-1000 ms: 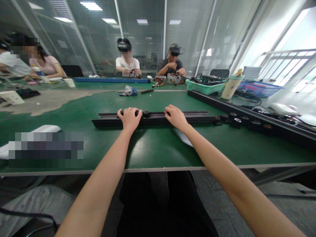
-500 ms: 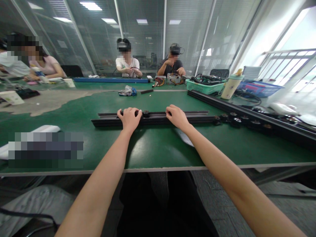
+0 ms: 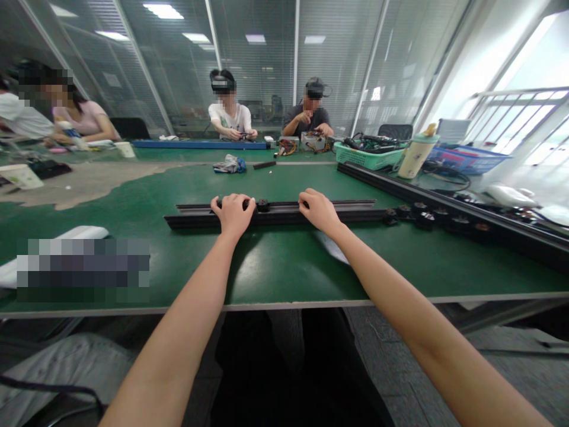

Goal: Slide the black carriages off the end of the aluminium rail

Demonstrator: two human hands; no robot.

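Note:
A long black rail (image 3: 193, 222) lies crosswise on the green table, with a thinner dark strip (image 3: 355, 203) along its far side. My left hand (image 3: 235, 214) rests over the left part of the rail, fingers curled down around a small black part that is mostly hidden. Right beside its thumb, a small round black part (image 3: 264, 205) sits on the rail. My right hand (image 3: 318, 207) is closed over the rail farther right, fingertips pinched together; a dark bit shows at them, too covered to name. Several round black parts (image 3: 420, 207) lie past the rail's right end.
A longer black rail (image 3: 377, 180) runs diagonally along the right. Behind it stand a green basket (image 3: 371, 158) of cables and a cream tumbler (image 3: 413, 159). A crumpled grey-blue cloth (image 3: 230, 164) lies ahead; a white object (image 3: 84, 233) is at left. Co-workers sit across the table.
My hands and the rail stay in place. Across the table, the co-workers' hands have shifted slightly.

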